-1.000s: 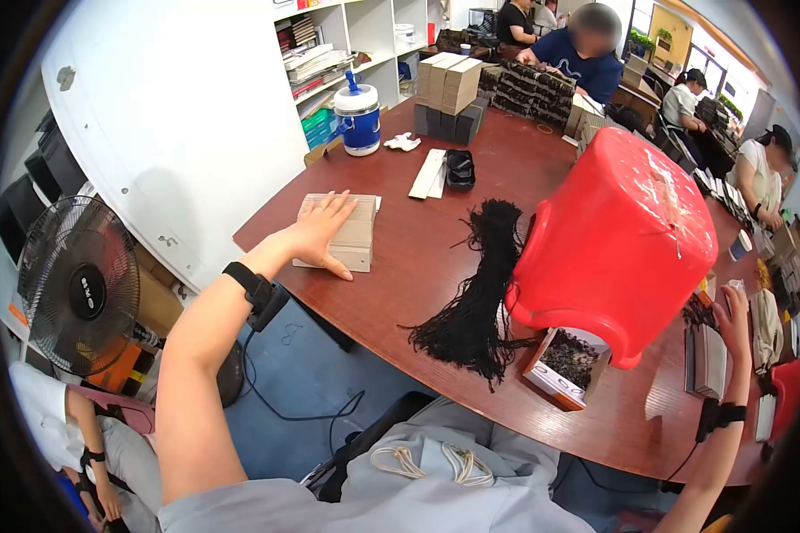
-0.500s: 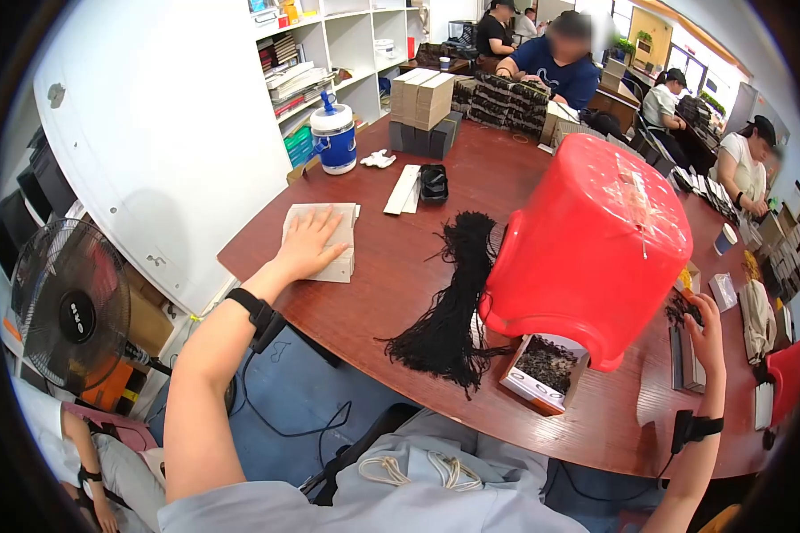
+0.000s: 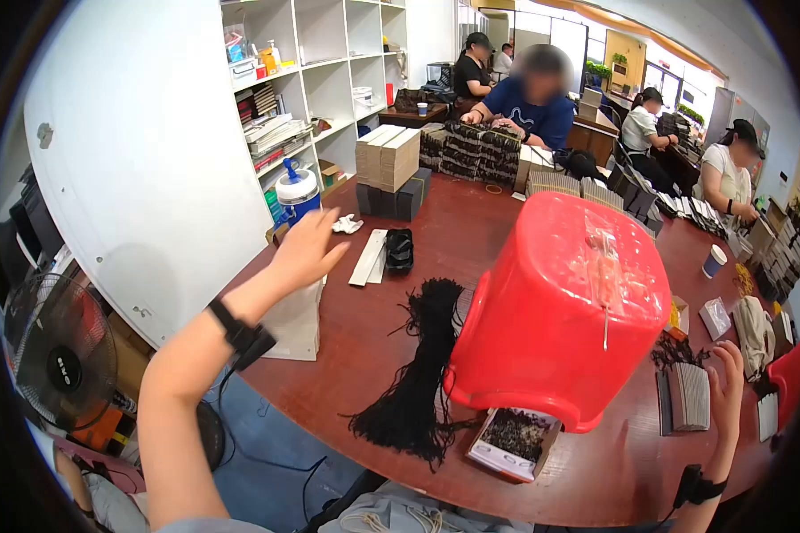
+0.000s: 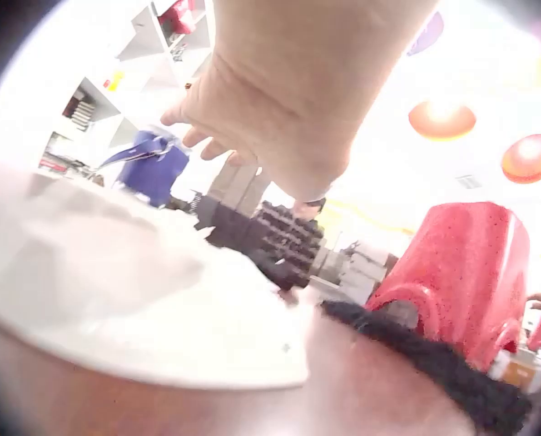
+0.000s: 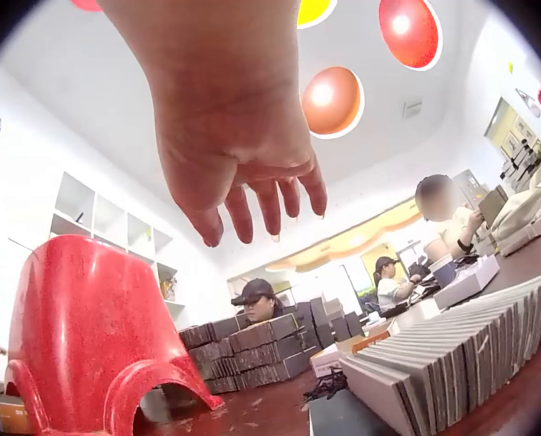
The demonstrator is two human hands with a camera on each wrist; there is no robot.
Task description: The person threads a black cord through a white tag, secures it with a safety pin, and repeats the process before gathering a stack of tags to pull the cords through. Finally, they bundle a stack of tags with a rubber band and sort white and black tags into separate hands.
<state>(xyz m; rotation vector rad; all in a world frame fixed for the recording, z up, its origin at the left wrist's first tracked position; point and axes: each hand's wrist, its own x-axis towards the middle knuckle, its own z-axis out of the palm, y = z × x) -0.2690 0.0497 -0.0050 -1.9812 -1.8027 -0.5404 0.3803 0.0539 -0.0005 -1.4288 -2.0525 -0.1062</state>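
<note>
My left hand [image 3: 307, 253] is raised above a pale flat stack of cards [image 3: 295, 327] at the table's left edge, its fingers straight and holding nothing. In the left wrist view that pale stack [image 4: 143, 291] lies below the hand, which stays apart from it. On the far right my right hand [image 3: 727, 391] hovers beside a row of grey cards [image 3: 689, 397], fingers loosely bent with nothing in them. The right wrist view shows the same cards [image 5: 461, 354] standing on edge below the hand. Between the hands are an upturned red stool [image 3: 560, 311] and a bundle of black cords [image 3: 418, 373].
A small box of dark bits [image 3: 511, 444] sits under the stool's near edge. Farther back are white strips [image 3: 370, 258], a black packet [image 3: 400, 250], a blue jug [image 3: 297, 191] and stacked card blocks [image 3: 389, 160]. A paper cup [image 3: 715, 260] stands right; people sit beyond.
My left hand has lifted off the pale stack, where it lay flat. The right hand has drawn nearer to me, alongside the grey cards. The head view has shifted.
</note>
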